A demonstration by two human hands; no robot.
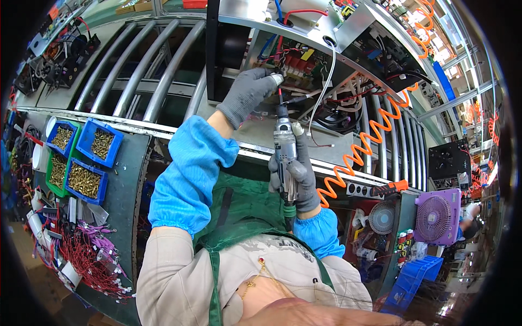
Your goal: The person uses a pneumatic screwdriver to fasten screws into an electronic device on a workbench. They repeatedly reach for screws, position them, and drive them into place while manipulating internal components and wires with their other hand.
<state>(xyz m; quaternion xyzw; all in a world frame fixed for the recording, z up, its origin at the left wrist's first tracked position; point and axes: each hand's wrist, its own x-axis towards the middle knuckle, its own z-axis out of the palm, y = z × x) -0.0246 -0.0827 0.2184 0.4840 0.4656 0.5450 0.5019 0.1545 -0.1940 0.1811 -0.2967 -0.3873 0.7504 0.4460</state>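
Observation:
My right hand, in a grey glove, is wrapped round a silver air screwdriver with a green hose fitting at its lower end. The driver points away from me, its bit reaching into an open metal cabinet. My left hand, also gloved, is closed beside the bit at the cabinet's opening. Its thumb and finger press together near the tip; what they pinch is too small to tell. Behind them sits a circuit board with red parts and wires. A white cable hangs down from the cabinet.
Blue bins of brass screws stand on the left bench, above red wire bundles. Metal rollers run along both sides of the cabinet. An orange coiled hose crosses on the right, near a purple fan.

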